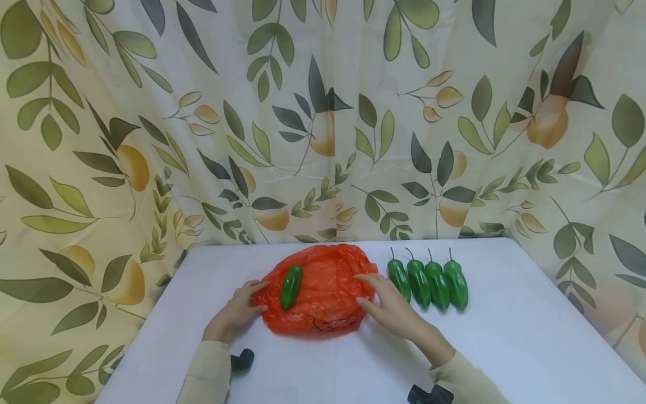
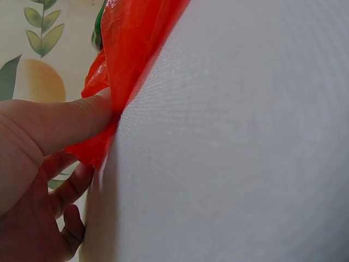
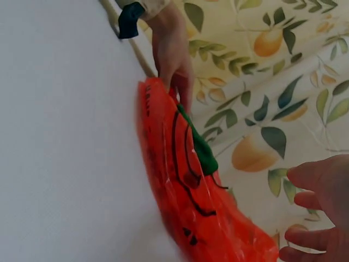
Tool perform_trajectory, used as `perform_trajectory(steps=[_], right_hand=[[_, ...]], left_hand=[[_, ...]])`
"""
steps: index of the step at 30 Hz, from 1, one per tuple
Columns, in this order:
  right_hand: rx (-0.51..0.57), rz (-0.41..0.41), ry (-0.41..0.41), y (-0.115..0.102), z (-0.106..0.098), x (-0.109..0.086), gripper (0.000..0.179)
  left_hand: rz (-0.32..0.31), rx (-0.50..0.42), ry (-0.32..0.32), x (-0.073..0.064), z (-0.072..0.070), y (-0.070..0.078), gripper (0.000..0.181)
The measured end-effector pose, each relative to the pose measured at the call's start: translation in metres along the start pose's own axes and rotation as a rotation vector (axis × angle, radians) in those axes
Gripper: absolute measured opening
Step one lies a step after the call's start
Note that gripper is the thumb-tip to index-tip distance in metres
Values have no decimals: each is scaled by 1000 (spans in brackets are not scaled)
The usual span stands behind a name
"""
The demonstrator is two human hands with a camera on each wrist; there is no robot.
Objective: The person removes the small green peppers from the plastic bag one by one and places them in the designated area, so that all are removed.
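A crumpled red plastic bag (image 1: pixel 328 280) lies on the white table, its dark printed lines showing in the right wrist view. One green pepper (image 1: pixel 291 287) lies on top of it, towards the left side. My left hand (image 1: pixel 241 308) is at the bag's left edge, thumb and fingers spread apart; in the left wrist view the thumb (image 2: pixel 82 117) touches the red plastic. At the bag's right edge is my right hand (image 1: pixel 391 308), fingers extended and parted, fingertips over or against the plastic. In the right wrist view that hand (image 3: pixel 322 213) holds nothing.
Several green peppers (image 1: pixel 429 280) stand in a row right of the bag, stems pointing away, close to my right hand. The white table (image 1: pixel 323 370) ends at the back against a leaf-and-fruit patterned curtain (image 1: pixel 323 140). Dark straps sit on both wrists.
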State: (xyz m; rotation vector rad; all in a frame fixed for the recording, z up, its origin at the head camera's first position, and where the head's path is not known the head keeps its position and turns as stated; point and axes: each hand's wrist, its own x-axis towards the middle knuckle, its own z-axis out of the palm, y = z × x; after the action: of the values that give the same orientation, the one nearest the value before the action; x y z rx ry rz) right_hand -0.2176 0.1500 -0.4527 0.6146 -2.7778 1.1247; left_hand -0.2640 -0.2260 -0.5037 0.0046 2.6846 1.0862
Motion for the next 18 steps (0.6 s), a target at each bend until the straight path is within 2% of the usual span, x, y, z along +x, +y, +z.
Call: perform_trajectory(steps=[6, 13, 18], right_hand=[[60, -28, -43, -13, 10, 11, 49], [118, 15, -104, -23, 30, 26, 49], [156, 10, -153, -31, 45, 35, 48]], left_hand=[[-6, 5, -3, -2, 0, 2, 64], [-33, -38, -12, -6, -3, 7, 64], [-27, -52, -17, -6, -3, 7, 64]])
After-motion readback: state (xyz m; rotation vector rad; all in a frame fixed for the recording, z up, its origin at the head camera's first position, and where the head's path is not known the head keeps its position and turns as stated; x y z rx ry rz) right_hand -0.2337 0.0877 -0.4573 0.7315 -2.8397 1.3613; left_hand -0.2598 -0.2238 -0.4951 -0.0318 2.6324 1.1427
